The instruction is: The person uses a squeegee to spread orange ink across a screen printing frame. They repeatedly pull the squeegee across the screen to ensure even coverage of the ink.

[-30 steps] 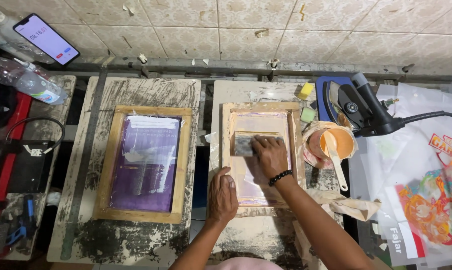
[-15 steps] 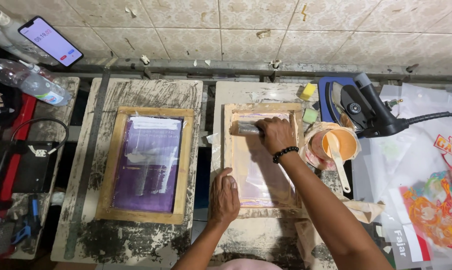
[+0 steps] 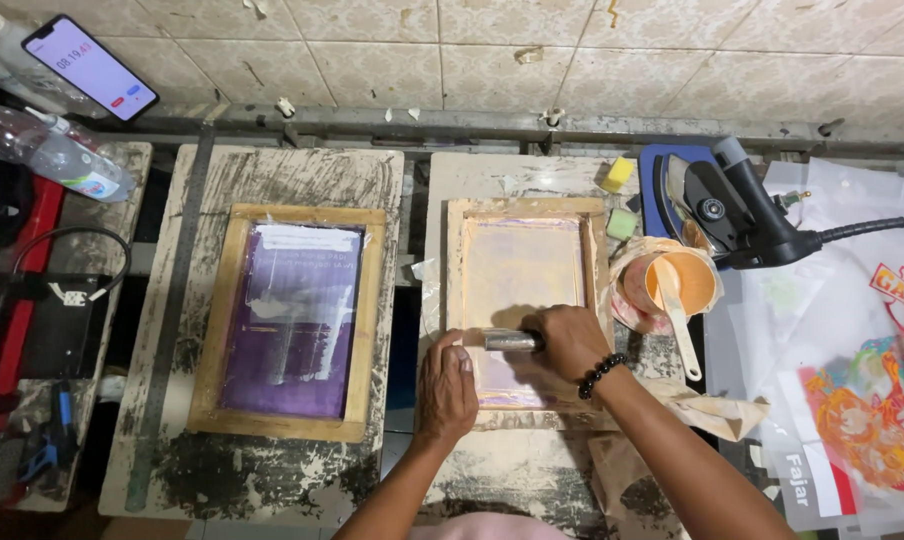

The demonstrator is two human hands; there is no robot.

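My right hand [image 3: 572, 343] grips a squeegee [image 3: 510, 340] with a metal handle, lying across the lower part of the pinkish mesh in a wooden screen-printing frame [image 3: 456, 290]. My left hand [image 3: 446, 388] presses flat on that frame's near left corner. A bead bracelet is on my right wrist. The frame rests on a paint-stained board [image 3: 492, 175]. A second wooden frame [image 3: 234, 320] with purple mesh lies on the board to the left.
An orange ink cup with a white spatula [image 3: 678, 290] stands right of the frame. A black iron [image 3: 732, 210] and sponges [image 3: 618, 175] sit behind it. Printed sheets [image 3: 862, 400] lie at right. A phone [image 3: 90, 68] and bottle [image 3: 57, 150] are at far left.
My right hand has pulled the squeegee from the far end of the screen down toward me. My left hand stays on the frame's near edge.
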